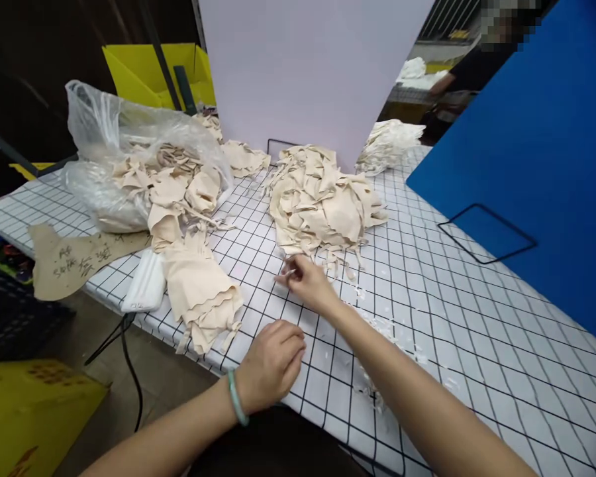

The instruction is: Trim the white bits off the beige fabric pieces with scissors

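My right hand [305, 281] reaches out over the white, black-gridded table [477, 311]; its fingertips pinch a small pale scrap just in front of the middle heap of beige fabric pieces [322, 202]. My left hand [273, 361] rests on the table's near edge with fingers curled, holding nothing I can see; a pale green bangle [237, 396] is on its wrist. A smaller stack of beige pieces [201, 291] lies at the near edge, left of both hands.
A clear plastic bag [114, 152] of beige pieces sits at the left, beside a brown paper pattern [74, 258] and a white pack [146, 281]. A lilac board [308, 73] and a blue board [541, 152] stand behind. Another person [464, 69] works beyond. White scraps [382, 328] litter the table.
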### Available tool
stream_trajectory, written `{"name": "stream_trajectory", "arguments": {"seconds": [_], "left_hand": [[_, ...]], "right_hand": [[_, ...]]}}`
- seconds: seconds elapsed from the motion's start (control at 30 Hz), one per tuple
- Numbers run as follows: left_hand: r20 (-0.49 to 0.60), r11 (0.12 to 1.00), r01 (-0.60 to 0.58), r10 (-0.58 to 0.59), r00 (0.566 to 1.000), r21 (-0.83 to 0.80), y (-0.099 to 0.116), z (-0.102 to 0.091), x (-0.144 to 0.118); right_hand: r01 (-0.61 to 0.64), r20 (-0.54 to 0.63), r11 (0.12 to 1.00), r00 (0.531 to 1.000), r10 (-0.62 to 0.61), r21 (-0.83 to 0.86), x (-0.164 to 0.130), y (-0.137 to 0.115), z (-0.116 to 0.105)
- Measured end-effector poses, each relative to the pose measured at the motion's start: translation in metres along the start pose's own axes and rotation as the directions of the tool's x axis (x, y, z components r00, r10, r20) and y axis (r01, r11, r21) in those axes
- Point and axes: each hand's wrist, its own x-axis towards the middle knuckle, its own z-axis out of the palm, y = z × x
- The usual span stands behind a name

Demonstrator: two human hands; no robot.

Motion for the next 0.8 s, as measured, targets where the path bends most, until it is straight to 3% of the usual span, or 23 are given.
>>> {"name": "stream_trajectory", "arguments": {"seconds": [0.1, 0.2, 0.27, 0.4, 0.5, 0.63, 0.7, 0.77, 0.8], "left_hand": [[-0.126, 0.989, 0.028, -0.009, 0.992, 0.143, -0.002, -0.013, -0.034], [-0.206, 0.975, -0.016, 0.063, 0.976, 0.222, -0.012, -0.035, -0.042], [-0.266, 0.972, -0.015, 0.078, 0.961, 0.233, -0.018, -0.048, -0.044], [-0.426, 0.952, 0.064, 0.073, 0.902, 0.299, -0.031, -0.069, -0.046], [-0.429, 0.930, 0.099, 0.067, 0.901, 0.353, -0.050, -0.081, -0.033], [-0.392, 0.913, 0.158, 0.002, 0.920, 0.376, -0.070, -0.089, 0.006], [-0.298, 0.927, 0.112, -0.001, 0.955, 0.357, -0.066, -0.085, 0.020], [-0.077, 0.944, 0.008, 0.019, 0.997, 0.330, -0.057, -0.073, 0.025], [0.056, 0.946, -0.044, 0.027, 0.998, 0.321, -0.052, -0.066, 0.023]], "right_hand": [[0.046, 0.138, 0.994, 0.989, -0.059, 0.097, -0.010, -0.013, 0.071], [0.069, 0.092, 0.988, 0.992, -0.082, 0.138, -0.001, -0.033, 0.104], [0.073, 0.023, 0.987, 0.997, -0.077, 0.140, 0.000, -0.038, 0.094], [0.043, -0.155, 0.995, 0.988, -0.028, 0.093, -0.034, -0.017, 0.027], [-0.149, -0.207, 0.985, 0.970, 0.128, -0.089, -0.083, 0.008, -0.016], [-0.209, -0.172, 0.975, 0.966, 0.194, -0.074, -0.139, 0.014, -0.024], [-0.187, -0.220, 0.982, 0.957, 0.189, 0.029, -0.155, 0.003, -0.017], [-0.170, -0.273, 0.974, 0.940, 0.206, 0.148, -0.163, -0.013, -0.015], [-0.157, -0.287, 0.965, 0.934, 0.214, 0.209, -0.166, -0.021, -0.017]]}}
